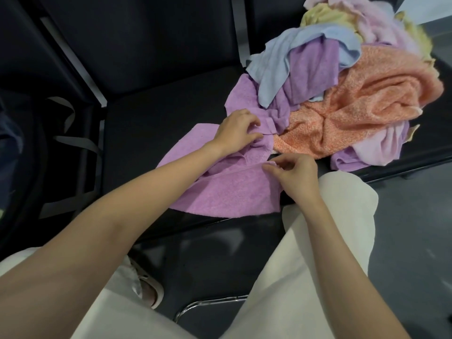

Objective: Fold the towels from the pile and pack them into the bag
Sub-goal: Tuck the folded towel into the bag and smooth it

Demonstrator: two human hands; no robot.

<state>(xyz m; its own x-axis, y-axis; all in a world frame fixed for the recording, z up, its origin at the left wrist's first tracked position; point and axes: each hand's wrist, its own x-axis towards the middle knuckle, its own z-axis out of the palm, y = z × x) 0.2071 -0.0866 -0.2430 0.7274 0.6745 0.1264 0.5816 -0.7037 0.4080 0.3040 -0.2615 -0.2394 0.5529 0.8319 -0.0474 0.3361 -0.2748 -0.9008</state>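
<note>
This looks like a waiting area or office-type room rather than a home. A row of black padded seats [156, 111] with grey metal frame bars between them fills the view, and below their front edge lies a smooth grey floor [413, 216] with a chrome tube leg [208, 303] on it. On the seat at the right end of the row sits a loose pile of towels [342, 89].

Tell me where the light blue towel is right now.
In the head view the light blue towel lies upper right, draped on top of the pile, over a purple towel and left of the orange towel.
</note>
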